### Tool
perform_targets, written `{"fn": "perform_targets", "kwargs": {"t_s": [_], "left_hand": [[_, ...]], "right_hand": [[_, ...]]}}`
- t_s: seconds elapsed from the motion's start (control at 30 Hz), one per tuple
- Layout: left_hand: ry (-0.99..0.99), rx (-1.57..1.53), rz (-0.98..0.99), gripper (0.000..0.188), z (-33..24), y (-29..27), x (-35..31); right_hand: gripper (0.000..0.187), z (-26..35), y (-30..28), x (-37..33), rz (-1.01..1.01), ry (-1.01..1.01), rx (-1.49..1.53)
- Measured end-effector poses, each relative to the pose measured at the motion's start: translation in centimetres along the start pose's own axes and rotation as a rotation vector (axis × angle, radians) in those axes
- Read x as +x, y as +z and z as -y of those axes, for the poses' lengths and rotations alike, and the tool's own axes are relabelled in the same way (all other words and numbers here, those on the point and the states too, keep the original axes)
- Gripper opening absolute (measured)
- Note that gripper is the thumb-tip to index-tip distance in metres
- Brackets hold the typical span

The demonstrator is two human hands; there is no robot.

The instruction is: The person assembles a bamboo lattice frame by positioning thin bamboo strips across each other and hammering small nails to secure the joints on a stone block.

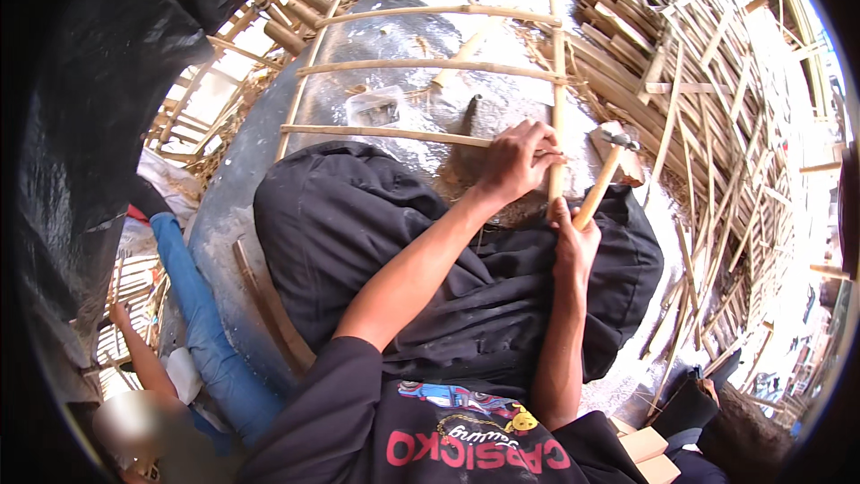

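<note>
A ladder-like bamboo frame [439,65] lies in front of me, with several thin crosspieces between two long side strips. My left hand [522,161] is at its near right corner, where the nearest crosspiece meets the right strip. Its fingers are pinched together there, and whatever sits between the fingertips is too small to make out. Just below, my right hand [575,240] grips a hammer [598,188] by its wooden handle, the metal head pointing up and away. The thumb of that hand lies by the near end of the right strip.
A clear plastic box [376,108] with small dark contents sits under the frame. A block [618,159] lies behind the hammer head. Bamboo strips [667,81] are piled along the right. A person in blue jeans [202,323] sits at left; another person [739,435] is at lower right.
</note>
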State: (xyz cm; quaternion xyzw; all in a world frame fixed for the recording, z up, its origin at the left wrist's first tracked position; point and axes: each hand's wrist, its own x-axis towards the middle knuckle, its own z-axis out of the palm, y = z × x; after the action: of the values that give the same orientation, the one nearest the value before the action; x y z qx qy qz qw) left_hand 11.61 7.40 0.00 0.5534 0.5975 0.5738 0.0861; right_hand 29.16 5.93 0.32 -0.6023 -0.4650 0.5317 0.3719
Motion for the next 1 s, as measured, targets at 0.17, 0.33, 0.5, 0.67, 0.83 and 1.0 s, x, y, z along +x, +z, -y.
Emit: {"fn": "perform_targets", "kwargs": {"t_s": [0.17, 0.33, 0.5, 0.67, 0.83, 1.0], "left_hand": [[0.016, -0.016, 0.019, 0.025, -0.1, 0.3, 0.1], [0.041, 0.015, 0.026, 0.025, 0.0, 0.2, 0.3], [0.066, 0.042, 0.037, 0.027, 0.3, -0.1, -0.1], [0.058, 0.06, 0.028, 0.028, 0.3, 0.7, -0.1], [-0.011, 0.044, 0.028, 0.026, -0.3, 0.1, -0.3], [0.009, 0.057, 0.026, 0.031, 0.1, 0.6, 0.1]], "right_hand": [[0.034, -0.2, -0.2, 0.1, -0.007, 0.018, 0.016], [0.031, -0.9, -0.3, 0.6, 0.007, 0.0, 0.012], [0.035, -1.2, -0.2, 0.2, -0.05, -0.095, -0.117], [0.033, 2.6, -1.1, -3.3, -0.164, -0.279, -0.076], [0.036, 4.9, -3.3, -8.8, 0.076, -0.157, -0.223], [0.045, 5.2, -5.2, -11.2, 0.115, -0.12, -0.402]]}}
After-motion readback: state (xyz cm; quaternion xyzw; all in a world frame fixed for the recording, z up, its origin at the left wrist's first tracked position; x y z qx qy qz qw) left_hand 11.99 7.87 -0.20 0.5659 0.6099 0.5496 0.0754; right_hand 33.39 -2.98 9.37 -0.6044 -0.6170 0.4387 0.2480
